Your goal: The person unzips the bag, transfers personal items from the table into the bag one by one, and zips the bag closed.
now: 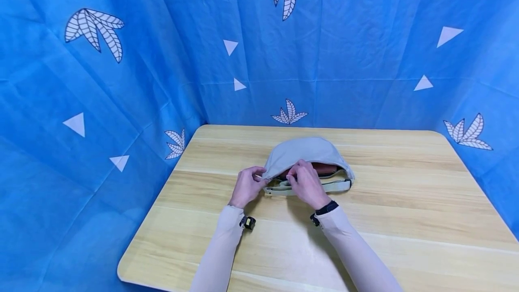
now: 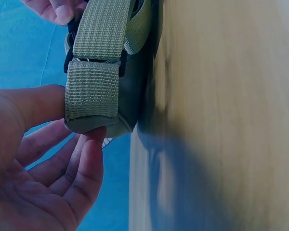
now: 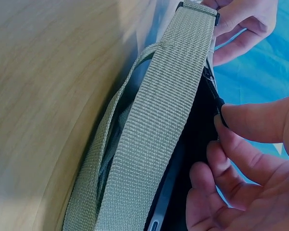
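Observation:
A pale grey-green waist bag (image 1: 302,150) lies on the table, its zipped mouth gaping toward me. My left hand (image 1: 247,186) pinches the bag's left end, where the webbing strap (image 2: 94,89) is sewn on, between thumb and fingers. With thumb and forefinger, my right hand (image 1: 306,184) pinches the black zipper pull (image 3: 219,106) near the left part of the opening. Inside the mouth shows a reddish-brown item (image 1: 324,168), its kind unclear. The right wrist view also reveals a slim grey edge with a small slot (image 3: 166,202) within the dark interior.
The strap runs along the bag's near side, with a black buckle (image 1: 348,184) at the right end. Beneath is a light wood table (image 1: 405,220) with rounded corners. Blue cloth (image 1: 357,48) with white leaf and triangle prints hangs behind and at the sides.

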`<state>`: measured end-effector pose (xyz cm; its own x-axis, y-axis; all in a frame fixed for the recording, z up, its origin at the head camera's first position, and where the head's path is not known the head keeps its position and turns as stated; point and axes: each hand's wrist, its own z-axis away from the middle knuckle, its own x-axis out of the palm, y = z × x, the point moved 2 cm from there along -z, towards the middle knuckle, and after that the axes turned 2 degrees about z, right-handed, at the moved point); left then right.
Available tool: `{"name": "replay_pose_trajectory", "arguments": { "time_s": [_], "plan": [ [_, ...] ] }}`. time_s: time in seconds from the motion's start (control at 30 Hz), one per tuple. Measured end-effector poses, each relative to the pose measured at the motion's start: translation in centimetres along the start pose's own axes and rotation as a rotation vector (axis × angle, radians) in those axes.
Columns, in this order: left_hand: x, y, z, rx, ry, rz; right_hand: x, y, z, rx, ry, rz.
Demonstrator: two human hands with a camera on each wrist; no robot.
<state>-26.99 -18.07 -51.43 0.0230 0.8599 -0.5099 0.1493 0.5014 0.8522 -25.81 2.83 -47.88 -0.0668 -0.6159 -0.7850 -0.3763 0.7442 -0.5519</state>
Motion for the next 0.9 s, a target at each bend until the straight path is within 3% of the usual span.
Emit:
{"name": "replay_pose_trajectory", "arguments": {
  "time_s": [0.9],
  "plan": [
    [-0.09,-0.09,-0.10,-0.015,-0.020,0.055,-0.26,0.49,-0.13,0.026,0.002,-0.006]
  ]
}}
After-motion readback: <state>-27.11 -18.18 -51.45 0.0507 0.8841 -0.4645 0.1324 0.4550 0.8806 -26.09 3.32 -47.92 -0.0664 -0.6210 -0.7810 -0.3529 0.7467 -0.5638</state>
